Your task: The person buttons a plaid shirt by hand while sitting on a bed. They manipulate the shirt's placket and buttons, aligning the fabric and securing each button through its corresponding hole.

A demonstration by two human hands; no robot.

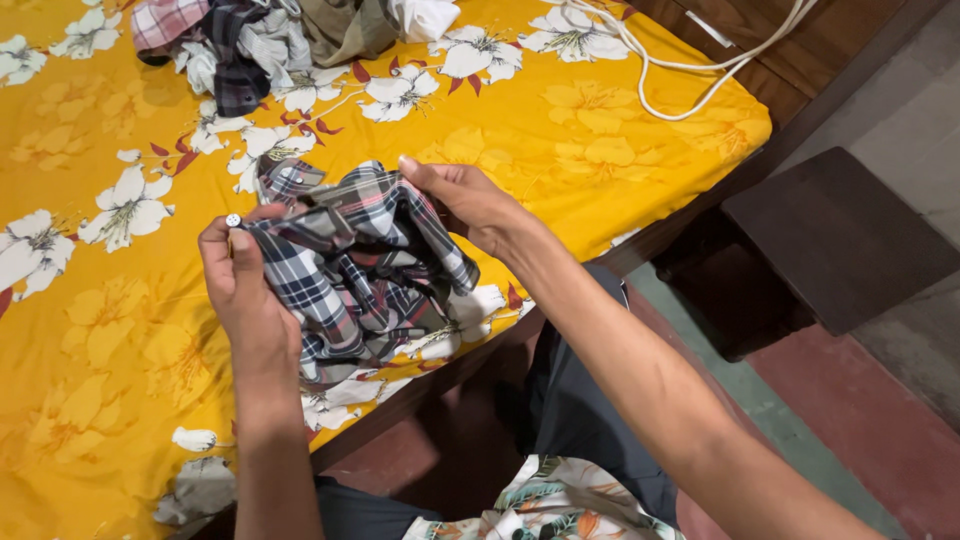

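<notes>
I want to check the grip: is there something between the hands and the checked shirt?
Nothing visible. Both the left hand and the right hand already grip the checked shirt directly, above the yellow flowered sheet.

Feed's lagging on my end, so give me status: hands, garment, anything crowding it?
Left hand and right hand both grip the plaid shirt, bunched over the yellow floral sheet. Clothes pile and white cord lie apart, far side.

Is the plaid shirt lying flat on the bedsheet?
No, the plaid shirt is bunched up between the left hand and right hand, above the yellow floral bedsheet.
</notes>
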